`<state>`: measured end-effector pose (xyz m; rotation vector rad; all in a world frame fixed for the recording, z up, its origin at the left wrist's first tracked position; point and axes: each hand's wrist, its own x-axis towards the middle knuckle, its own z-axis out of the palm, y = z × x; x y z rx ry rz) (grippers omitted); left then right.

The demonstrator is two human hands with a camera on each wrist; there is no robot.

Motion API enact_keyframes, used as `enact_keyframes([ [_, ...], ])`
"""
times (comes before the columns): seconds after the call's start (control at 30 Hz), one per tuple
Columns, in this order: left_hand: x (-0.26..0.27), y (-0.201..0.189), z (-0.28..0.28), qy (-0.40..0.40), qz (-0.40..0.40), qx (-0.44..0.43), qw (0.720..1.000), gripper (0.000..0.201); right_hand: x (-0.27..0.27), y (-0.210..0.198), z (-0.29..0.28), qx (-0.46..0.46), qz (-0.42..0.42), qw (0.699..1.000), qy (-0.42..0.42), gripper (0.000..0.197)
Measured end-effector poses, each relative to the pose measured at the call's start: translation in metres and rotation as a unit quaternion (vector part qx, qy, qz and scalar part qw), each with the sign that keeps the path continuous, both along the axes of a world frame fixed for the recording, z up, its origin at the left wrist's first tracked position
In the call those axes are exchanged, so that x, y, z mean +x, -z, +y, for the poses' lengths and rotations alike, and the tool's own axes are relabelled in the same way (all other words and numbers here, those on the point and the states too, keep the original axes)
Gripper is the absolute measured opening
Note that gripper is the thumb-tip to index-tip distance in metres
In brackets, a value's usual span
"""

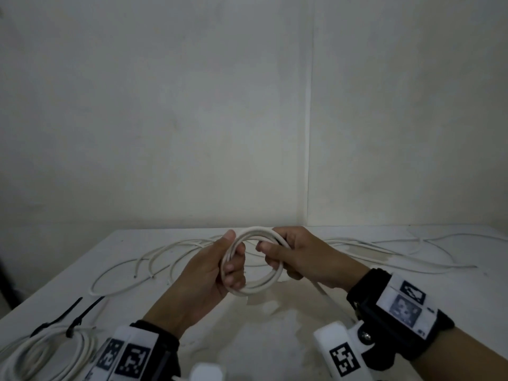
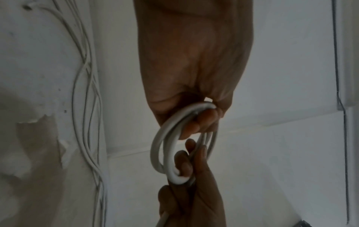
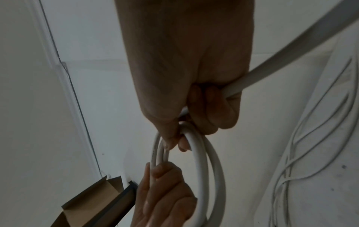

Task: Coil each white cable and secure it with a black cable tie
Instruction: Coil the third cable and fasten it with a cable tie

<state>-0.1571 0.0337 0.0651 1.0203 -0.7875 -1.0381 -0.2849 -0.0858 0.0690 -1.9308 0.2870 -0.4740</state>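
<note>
A small coil of white cable (image 1: 261, 284) hangs above the white table (image 1: 384, 287), held between both hands. My left hand (image 1: 217, 268) grips the coil's left side, thumb up on top and fingers curled through the loop (image 2: 165, 145). My right hand (image 1: 291, 257) grips the coil's right side (image 3: 200, 153), and the loose tail (image 3: 291, 58) runs back from its fist toward my right wrist. Several uncoiled white cables (image 1: 165, 257) lie spread over the far table. Two black cable ties (image 1: 82, 312) lie at the near left.
A finished white coil (image 1: 46, 356) sits at the near left corner, next to the ties. More loose cable (image 1: 412, 248) trails to the right along the table's far edge. White walls close behind the table. A brown cardboard box (image 3: 93, 204) shows in the right wrist view.
</note>
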Motion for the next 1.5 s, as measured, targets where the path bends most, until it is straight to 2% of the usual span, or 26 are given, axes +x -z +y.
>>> enact_keyframes([
  [0.1, -0.003, 0.0, -0.001, 0.006, -0.007, -0.002, 1.0, 0.032, -0.001, -0.003, 0.0, 0.01, 0.003, 1.0, 0.007, 0.026],
  [0.3, -0.018, -0.005, -0.012, -0.058, -0.05, 0.003, 0.997, 0.04, -0.004, -0.005, -0.003, 0.028, -0.023, 0.999, 0.026, 0.017],
  [0.4, -0.023, -0.007, -0.017, -0.08, -0.042, -0.001, 0.996, 0.041, -0.008, -0.005, -0.002, 0.049, -0.054, 0.997, 0.025, 0.02],
  [0.5, -0.022, -0.008, -0.019, -0.084, -0.009, -0.008, 0.996, 0.041, -0.012, -0.002, -0.001, 0.079, -0.085, 0.993, 0.02, 0.03],
  [0.6, -0.015, -0.008, -0.02, -0.086, 0.049, -0.026, 0.995, 0.041, -0.011, 0.007, -0.002, 0.02, -0.103, 0.991, 0.078, 0.026],
  [0.77, -0.004, -0.005, -0.017, -0.117, 0.112, -0.047, 0.986, 0.041, -0.008, 0.021, -0.006, -0.133, -0.111, 0.965, 0.198, 0.016],
  [0.87, 0.005, -0.005, -0.016, -0.149, 0.142, -0.067, 0.976, 0.041, -0.007, 0.028, -0.004, -0.238, -0.032, 0.947, 0.214, 0.008],
  [0.93, 0.01, -0.004, -0.015, -0.168, 0.153, -0.073, 0.971, 0.041, -0.005, 0.033, 0.003, -0.276, 0.034, 0.941, 0.191, 0.019],
  [1.03, 0.012, -0.002, -0.015, -0.181, 0.158, -0.078, 0.967, 0.041, -0.002, 0.037, 0.012, -0.291, 0.066, 0.938, 0.177, 0.026],
  [1.23, 0.009, 0.0, -0.017, -0.183, 0.174, -0.082, 0.964, 0.042, 0.003, 0.032, 0.021, -0.308, 0.129, 0.924, 0.187, 0.021],
  [1.3, 0.007, 0.0, -0.018, -0.179, 0.185, -0.084, 0.963, 0.042, 0.006, 0.033, 0.023, -0.226, 0.101, 0.954, 0.169, 0.012],
  [1.37, 0.005, -0.001, -0.019, -0.176, 0.196, -0.092, 0.96, 0.042, 0.011, 0.033, 0.028, -0.046, 0.025, 0.987, 0.155, 0.012],
  [1.43, 0.0, -0.003, -0.02, -0.177, 0.2, -0.099, 0.959, 0.043, 0.015, 0.031, 0.035, 0.132, -0.047, 0.98, 0.142, 0.014],
  [1.5, -0.005, -0.003, -0.022, -0.18, 0.206, -0.105, 0.956, 0.042, 0.02, 0.029, 0.043, 0.206, -0.091, 0.963, 0.147, 0.022],
])
